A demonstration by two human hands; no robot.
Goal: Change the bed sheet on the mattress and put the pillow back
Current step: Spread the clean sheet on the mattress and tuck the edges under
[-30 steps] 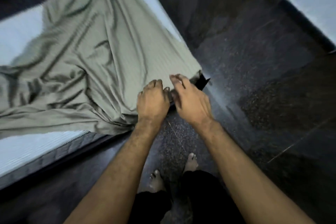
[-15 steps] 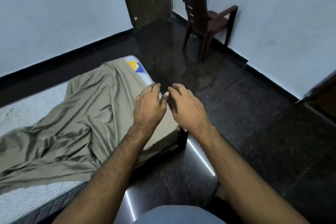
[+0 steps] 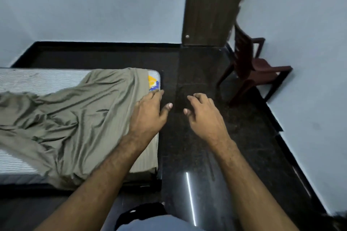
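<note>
A glossy black speckled stone floor (image 3: 197,137) is meeting pale blue walls (image 3: 93,5), a dark brown wooden door (image 3: 210,5) and a dark red plastic chair (image 3: 251,73). The crumpled olive-green bed sheet (image 3: 75,118) is lying lengthwise along the white striped mattress (image 3: 37,80), under the left hand (image 3: 148,116), which is hovering open, perhaps touching it; the right hand (image 3: 204,116) is hanging relaxed beside the bed

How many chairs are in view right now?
1. A dark brown chair stands on the floor in the right-hand corner, beside the door. More could be outside the frame.
</note>
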